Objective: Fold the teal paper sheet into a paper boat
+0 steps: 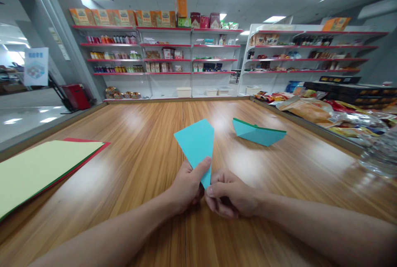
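A folded sheet of turquoise paper, wide at the top and narrowing to a point at the bottom, is held up over the table. My left hand grips its lower part, the thumb lying flat across the front and the fingers behind. At the bottom tip my right hand is closed, its thumb and curled forefinger pinching the paper's corner. Beyond it, to the right, a folded paper boat in turquoise with a green edge rests on the table.
The wooden table has a raised rim. On its left lies a stack of pale yellow, green and red paper. A clear plastic container stands at the right edge. Packaged snacks lie beyond the right rim; stocked shelves line the back.
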A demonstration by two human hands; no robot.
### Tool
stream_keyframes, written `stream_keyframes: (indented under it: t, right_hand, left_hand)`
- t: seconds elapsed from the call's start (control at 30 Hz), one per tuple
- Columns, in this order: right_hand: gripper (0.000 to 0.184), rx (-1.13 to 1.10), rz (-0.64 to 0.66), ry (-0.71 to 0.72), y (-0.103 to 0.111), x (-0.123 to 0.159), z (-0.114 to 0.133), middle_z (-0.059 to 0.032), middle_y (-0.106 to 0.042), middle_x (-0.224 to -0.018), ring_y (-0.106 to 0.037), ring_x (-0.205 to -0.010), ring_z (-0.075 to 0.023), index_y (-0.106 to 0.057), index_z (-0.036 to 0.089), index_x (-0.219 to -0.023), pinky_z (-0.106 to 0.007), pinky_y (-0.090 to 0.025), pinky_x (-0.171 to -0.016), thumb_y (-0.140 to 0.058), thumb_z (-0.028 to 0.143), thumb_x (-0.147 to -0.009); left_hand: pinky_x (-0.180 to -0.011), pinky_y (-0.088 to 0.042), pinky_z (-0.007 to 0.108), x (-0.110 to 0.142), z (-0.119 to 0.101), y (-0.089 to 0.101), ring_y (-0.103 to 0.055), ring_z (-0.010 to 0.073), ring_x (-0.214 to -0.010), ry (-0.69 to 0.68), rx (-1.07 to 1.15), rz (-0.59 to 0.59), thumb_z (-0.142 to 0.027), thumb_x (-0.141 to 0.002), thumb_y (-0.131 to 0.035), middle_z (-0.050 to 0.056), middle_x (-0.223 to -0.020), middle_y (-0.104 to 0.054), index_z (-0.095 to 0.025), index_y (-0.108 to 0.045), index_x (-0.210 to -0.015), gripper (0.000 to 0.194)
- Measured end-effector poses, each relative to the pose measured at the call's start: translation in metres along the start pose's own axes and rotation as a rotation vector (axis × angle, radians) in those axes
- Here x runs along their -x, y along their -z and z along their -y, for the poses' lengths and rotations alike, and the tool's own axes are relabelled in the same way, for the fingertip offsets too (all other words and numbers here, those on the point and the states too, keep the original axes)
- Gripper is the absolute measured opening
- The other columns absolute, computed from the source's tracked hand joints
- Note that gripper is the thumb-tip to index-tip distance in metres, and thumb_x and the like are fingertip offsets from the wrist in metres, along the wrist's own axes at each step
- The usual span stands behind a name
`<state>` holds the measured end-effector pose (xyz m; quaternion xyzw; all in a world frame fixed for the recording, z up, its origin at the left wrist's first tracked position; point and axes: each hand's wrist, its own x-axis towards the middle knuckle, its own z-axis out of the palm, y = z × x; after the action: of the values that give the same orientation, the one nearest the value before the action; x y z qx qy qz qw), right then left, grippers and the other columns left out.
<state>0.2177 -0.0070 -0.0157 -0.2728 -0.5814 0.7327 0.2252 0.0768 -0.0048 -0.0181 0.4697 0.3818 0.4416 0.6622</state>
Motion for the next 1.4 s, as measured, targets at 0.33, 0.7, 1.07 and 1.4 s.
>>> stream_keyframes:
  t: [0.33,0.7,1.07,1.4]
  right_hand:
    - [0.022,0.138,-0.207,0.016,-0.004,-0.004,0.002,0.0068,-0.038,-0.025,-0.027,-0.02,-0.0053,-0.05,0.016,-0.045,-0.016,-0.018,-0.023,-0.046,0.025,-0.065]
    - [0.024,0.337,-0.082,0.133,-0.002,0.004,0.008,0.0061,-0.045,-0.032,-0.034,-0.026,-0.0046,-0.055,0.014,-0.052,-0.016,-0.027,-0.033,-0.048,0.023,-0.073]
    - [0.031,0.315,-0.069,0.101,0.001,0.0,0.001,0.0042,-0.048,-0.035,-0.035,-0.027,-0.0043,-0.06,0.011,-0.057,-0.015,-0.027,-0.032,-0.044,0.028,-0.079]
    - [0.025,0.311,-0.074,0.009,-0.005,0.0,0.001,0.0034,-0.052,-0.039,-0.039,-0.026,-0.0054,-0.06,0.012,-0.059,-0.014,-0.025,-0.026,-0.047,0.027,-0.074]
  left_hand:
    - [-0.046,-0.026,0.022,-0.002,0.002,0.002,-0.031,0.0078,-0.048,-0.444,-0.309,-0.234,-0.041,-0.083,-0.051,-0.005,-0.051,-0.032,-0.02,-0.032,-0.054,0.041]
    - [-0.027,-0.016,0.016,0.001,-0.004,-0.004,-0.023,0.0047,-0.026,0.063,0.07,0.016,-0.063,-0.066,-0.061,-0.01,-0.032,-0.034,-0.021,-0.036,-0.057,0.05]
    - [-0.025,-0.023,0.018,-0.002,0.0,-0.003,-0.035,0.0073,-0.026,-0.011,-0.001,-0.103,-0.065,-0.071,-0.056,-0.006,-0.035,-0.04,-0.019,-0.041,-0.056,0.051]
    - [-0.034,-0.021,0.02,-0.004,-0.003,-0.004,-0.031,0.0063,-0.036,-0.11,-0.233,-0.3,-0.061,-0.074,-0.056,-0.005,-0.042,-0.036,-0.018,-0.038,-0.051,0.052]
